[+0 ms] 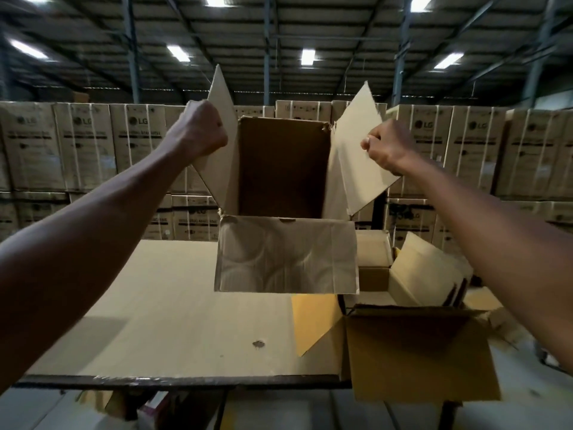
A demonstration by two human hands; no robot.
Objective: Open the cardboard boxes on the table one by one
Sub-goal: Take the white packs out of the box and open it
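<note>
An opened box (pixel 415 352) sits nearest on the table (pixel 173 305). Above, the raised cardboard box (pixel 283 169) is spread by its side flaps, left hand (pixel 201 128) and right hand (pixel 387 147) clenched; setting down seems next.

Brown cardboard box (pixel 283 169), seemingly pale tan table (pixel 173 305).

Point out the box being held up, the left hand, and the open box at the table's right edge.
held box (pixel 283 169), head view, dark inside wall.
left hand (pixel 201 128), head view, back of fist.
open box on table (pixel 415 352), head view, near flap.
</note>
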